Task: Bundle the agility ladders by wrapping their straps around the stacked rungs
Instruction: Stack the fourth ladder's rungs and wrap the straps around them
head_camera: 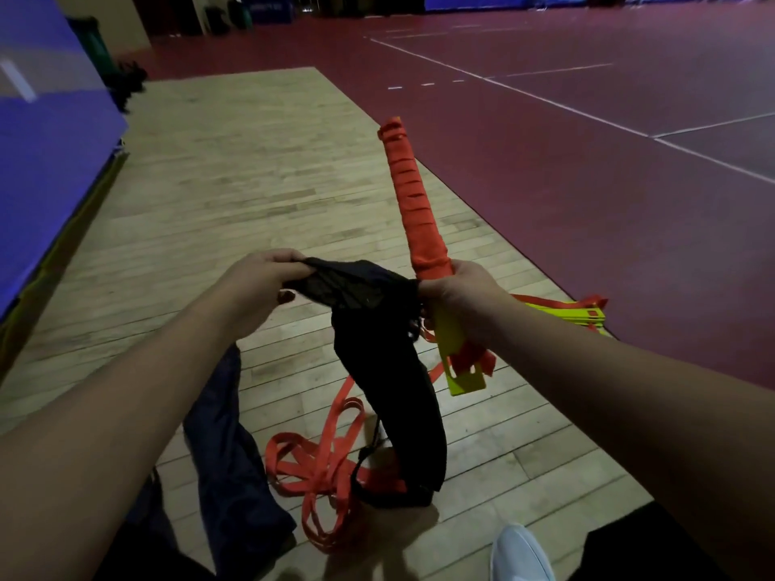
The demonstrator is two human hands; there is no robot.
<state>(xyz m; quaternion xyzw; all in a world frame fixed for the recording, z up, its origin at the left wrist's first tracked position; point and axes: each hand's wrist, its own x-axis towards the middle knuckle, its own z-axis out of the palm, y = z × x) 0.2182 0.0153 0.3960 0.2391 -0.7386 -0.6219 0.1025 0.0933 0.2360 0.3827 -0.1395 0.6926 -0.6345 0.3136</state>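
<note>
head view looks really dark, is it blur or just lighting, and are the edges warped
Head view: dim lighting, not blur; the strap-wrapped bundle is crisp, while the black bag loses detail in shadow. Head view edges: the floorboards bow slightly, wide-angle distortion.

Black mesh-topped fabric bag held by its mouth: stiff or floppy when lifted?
Probably very floppy: the black mesh-topped fabric bag sags and folds below the left hand, its lower end crumpled on the wooden plank floor. Likely light, since a fingertip pinch holds it up. Its mouth would probably collapse shut if released.
</note>
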